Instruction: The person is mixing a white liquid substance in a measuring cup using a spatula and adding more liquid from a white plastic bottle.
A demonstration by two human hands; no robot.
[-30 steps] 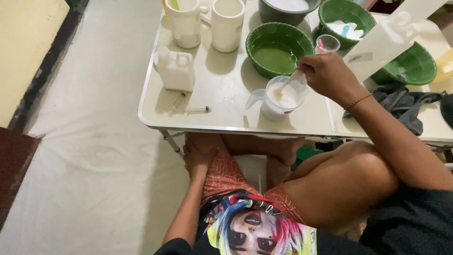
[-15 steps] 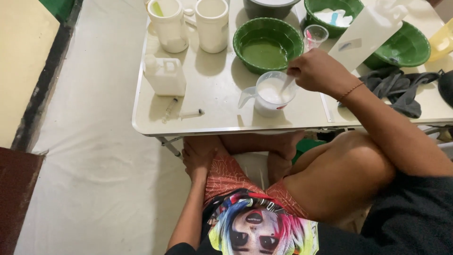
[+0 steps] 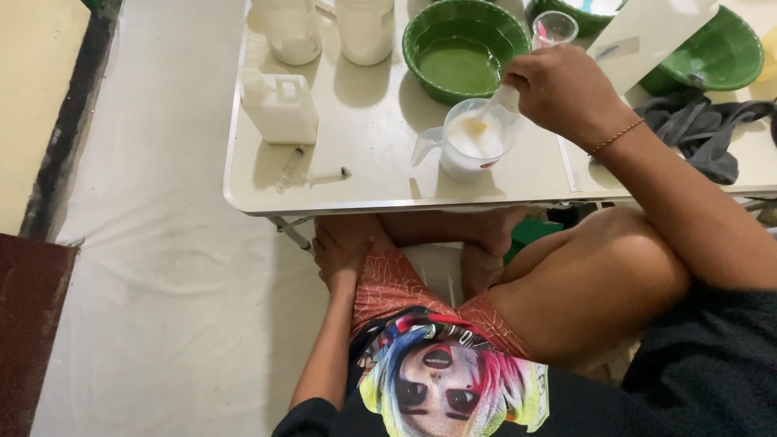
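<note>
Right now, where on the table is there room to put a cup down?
Bare tabletop lies between the white plastic jug, the syringes and the clear measuring cup. It is crowded at the back, around the green bowl, and under the right hand.

Pale cream tabletop (image 3: 380, 174), and on it a clear measuring cup (image 3: 469, 146) of milky white liquid with a yellowish patch. Behind it a bright green bowl (image 3: 421, 32) holds olive-green liquid; another green bowl (image 3: 728, 57) sits at the right edge beside a dark grey cloth (image 3: 704, 129). White jug (image 3: 279, 105) near the left edge. Orange-red webbed shorts (image 3: 396, 283); black shirt (image 3: 696, 380) with a rainbow-haired face print.
</note>
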